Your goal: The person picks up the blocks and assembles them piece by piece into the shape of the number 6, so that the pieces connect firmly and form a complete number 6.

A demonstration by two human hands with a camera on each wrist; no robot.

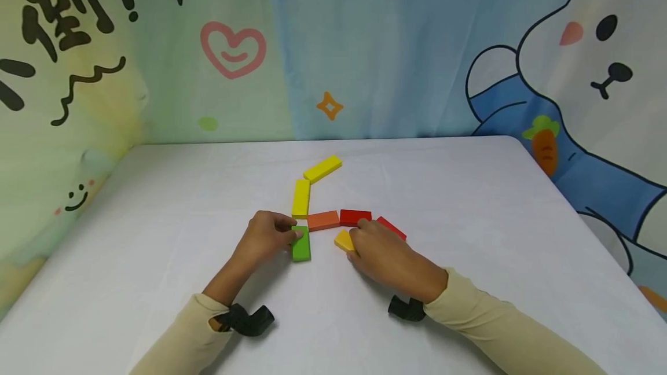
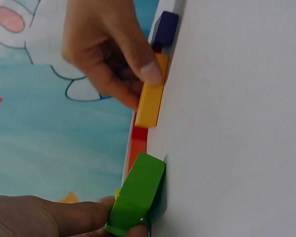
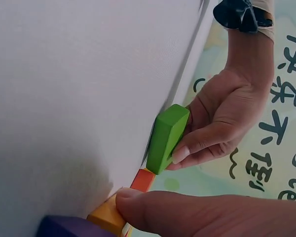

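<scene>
My left hand (image 1: 270,237) pinches a green block (image 1: 301,249) between thumb and fingers. In the left wrist view that green block (image 2: 138,192) looks tilted. My right hand (image 1: 384,254) grips an amber-yellow block (image 1: 343,241), its thumb lying on the near face of the amber-yellow block (image 2: 152,101) in the left wrist view. Beyond the hands, an orange block (image 1: 323,221) and a red block (image 1: 355,217) lie end to end. Another red block (image 1: 392,228) is partly covered by my right hand. A dark purple block (image 3: 71,228) shows beside the amber one in both wrist views; the head view hides it.
Two yellow blocks, one upright in the picture (image 1: 301,198) and one slanting (image 1: 323,169), continue the curved line toward the back. A white cloth covers the table (image 1: 156,236). Behind its far edge hangs a printed backdrop (image 1: 396,57).
</scene>
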